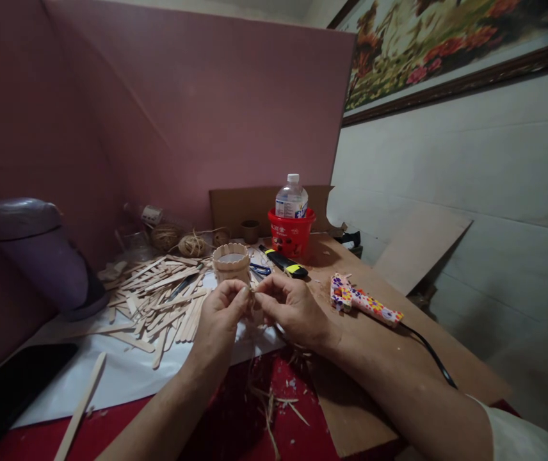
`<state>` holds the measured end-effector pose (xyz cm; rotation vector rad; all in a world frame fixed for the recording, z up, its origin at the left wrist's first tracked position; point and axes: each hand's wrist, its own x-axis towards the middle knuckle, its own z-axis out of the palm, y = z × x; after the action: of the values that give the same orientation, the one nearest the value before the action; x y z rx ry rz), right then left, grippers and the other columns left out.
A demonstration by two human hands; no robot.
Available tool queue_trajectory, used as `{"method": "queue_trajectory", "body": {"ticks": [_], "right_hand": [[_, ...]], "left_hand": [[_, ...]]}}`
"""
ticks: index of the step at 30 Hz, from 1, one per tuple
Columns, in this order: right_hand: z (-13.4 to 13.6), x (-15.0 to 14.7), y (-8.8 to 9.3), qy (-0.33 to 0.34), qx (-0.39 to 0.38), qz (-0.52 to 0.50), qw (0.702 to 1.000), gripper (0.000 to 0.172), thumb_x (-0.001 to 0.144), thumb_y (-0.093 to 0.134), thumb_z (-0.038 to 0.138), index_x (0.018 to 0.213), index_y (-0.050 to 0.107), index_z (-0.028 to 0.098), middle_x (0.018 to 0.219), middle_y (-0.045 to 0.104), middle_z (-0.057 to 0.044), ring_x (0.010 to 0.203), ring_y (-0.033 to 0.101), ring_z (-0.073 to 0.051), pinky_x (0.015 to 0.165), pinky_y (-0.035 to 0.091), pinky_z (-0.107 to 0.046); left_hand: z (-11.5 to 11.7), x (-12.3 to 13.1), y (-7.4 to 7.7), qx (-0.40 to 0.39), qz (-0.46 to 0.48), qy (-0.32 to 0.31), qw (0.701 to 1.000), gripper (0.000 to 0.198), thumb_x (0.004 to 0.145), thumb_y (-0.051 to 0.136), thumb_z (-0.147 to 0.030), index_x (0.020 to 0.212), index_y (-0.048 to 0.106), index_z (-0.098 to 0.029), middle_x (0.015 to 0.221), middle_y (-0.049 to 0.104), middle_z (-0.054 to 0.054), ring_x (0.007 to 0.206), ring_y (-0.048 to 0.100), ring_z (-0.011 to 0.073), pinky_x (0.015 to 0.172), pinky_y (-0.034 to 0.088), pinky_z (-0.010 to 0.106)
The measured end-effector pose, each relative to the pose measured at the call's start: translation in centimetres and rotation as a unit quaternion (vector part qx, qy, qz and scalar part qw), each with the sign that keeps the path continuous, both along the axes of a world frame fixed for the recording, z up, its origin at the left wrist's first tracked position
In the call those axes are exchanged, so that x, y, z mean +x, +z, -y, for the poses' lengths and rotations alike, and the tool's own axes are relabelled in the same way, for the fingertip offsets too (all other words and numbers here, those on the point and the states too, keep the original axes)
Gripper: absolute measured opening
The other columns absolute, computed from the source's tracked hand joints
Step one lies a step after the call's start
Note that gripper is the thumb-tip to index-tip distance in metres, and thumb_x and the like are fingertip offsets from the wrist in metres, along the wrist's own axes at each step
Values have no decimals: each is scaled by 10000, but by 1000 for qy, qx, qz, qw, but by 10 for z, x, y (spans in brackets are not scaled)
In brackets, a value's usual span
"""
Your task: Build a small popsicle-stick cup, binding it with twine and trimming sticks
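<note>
Straw scraps (274,402) lie nearest, in front of the stick cup (231,261). Left hand (220,315) and right hand (294,311) meet just before the cup, both pinching one tiny piece (251,296). Glue gun (363,300) lies right of the cup, nearer the right hand.

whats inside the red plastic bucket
A clear plastic water bottle with a white cap stands in the red plastic bucket. Its base and anything else inside are hidden by the bucket's wall.

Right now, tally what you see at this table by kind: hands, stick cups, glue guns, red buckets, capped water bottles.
Hands: 2, left hand and right hand
Stick cup: 1
Glue gun: 1
Red bucket: 1
Capped water bottle: 1
Total: 6
</note>
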<state>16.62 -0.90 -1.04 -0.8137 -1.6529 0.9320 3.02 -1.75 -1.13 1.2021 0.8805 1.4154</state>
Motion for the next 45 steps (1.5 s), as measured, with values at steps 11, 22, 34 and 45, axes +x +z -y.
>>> {"method": "queue_trajectory", "body": {"ticks": [11,22,34,45], "right_hand": [[2,2,5,-22,25,30,999,150,845,551,281,757,592,167,662,578,-4,562,548,-118,502,438,-239],[1,7,6,-93,160,113,976,79,863,536,173,833,608,168,760,606,-19,714,550,-140,625,423,-254],[2,9,6,-95,171,134,971,73,863,486,127,852,539,176,769,575,-19,728,536,-149,621,403,-256],[6,9,12,-78,206,153,963,83,842,473,99,851,524,163,775,555,-21,713,513,-141,655,401,-263]], "left_hand": [[3,0,6,-11,-16,14,1000,203,663,716,-272,760,641,-111,610,614,-3,526,512,91,520,418,210],[9,4,13,-22,-53,3,998,251,668,708,-336,751,600,-124,473,520,-45,359,371,58,324,273,166],[10,2,16,-78,39,-32,996,228,687,713,-320,752,593,-138,538,541,-37,328,333,18,289,164,128],[8,-1,19,-84,17,-95,992,272,631,762,-292,700,540,-151,455,482,-66,307,286,11,298,145,131]]}}
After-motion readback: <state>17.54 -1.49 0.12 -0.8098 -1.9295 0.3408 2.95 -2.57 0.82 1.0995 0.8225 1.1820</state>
